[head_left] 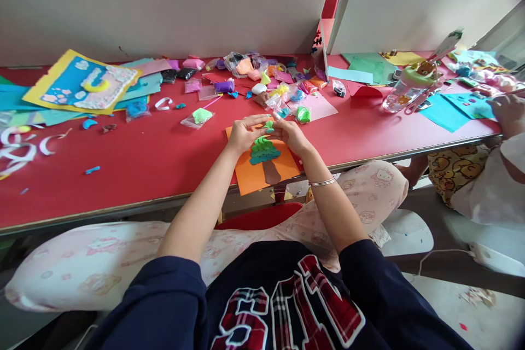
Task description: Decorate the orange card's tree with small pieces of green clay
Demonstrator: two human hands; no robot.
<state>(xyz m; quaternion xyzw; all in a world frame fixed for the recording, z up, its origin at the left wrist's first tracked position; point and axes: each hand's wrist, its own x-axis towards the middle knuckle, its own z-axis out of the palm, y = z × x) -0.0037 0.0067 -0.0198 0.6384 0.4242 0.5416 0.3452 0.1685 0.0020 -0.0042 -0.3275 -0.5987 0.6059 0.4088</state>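
Note:
An orange card (254,172) lies at the near edge of the red table (143,158). On it sits a clay tree (264,153) with green layers and a brown trunk. My left hand (243,134) and my right hand (291,134) meet just above the tree's top. Their fingertips pinch a small green clay piece (269,125) between them. A silver bangle (322,181) circles my right wrist.
Several small bags of coloured clay (254,79) lie behind the card. A yellow and blue paper collage (82,83) sits at far left with white paper curls (18,147). A clear bottle (406,93) and coloured sheets lie at right, where another person (492,169) sits.

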